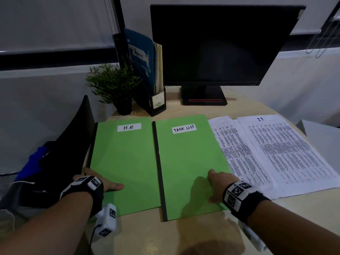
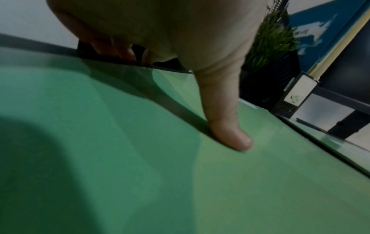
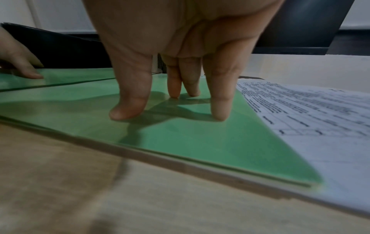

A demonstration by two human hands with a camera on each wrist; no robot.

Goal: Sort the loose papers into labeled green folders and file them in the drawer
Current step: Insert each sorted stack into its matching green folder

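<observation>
Two green folders lie side by side on the desk (image 1: 165,236): the H.R. folder (image 1: 127,159) on the left and the TASK LIST folder (image 1: 189,162) on the right. My left hand (image 1: 103,180) holds the H.R. folder (image 2: 200,182) at its lower left edge, thumb (image 2: 230,134) pressed on top, fingers curled over the edge. My right hand (image 1: 220,184) presses straight fingertips (image 3: 218,114) onto the TASK LIST folder (image 3: 200,142) near its lower right corner. Loose printed papers (image 1: 276,153), the top one headed IT, spread out right of the folders.
A dark monitor (image 1: 211,46) stands at the back. A black file holder (image 1: 156,103) with a blue Admin folder and a small potted plant (image 1: 114,85) stand behind the H.R. folder. A black curved object (image 1: 73,140) rises just left of the desk.
</observation>
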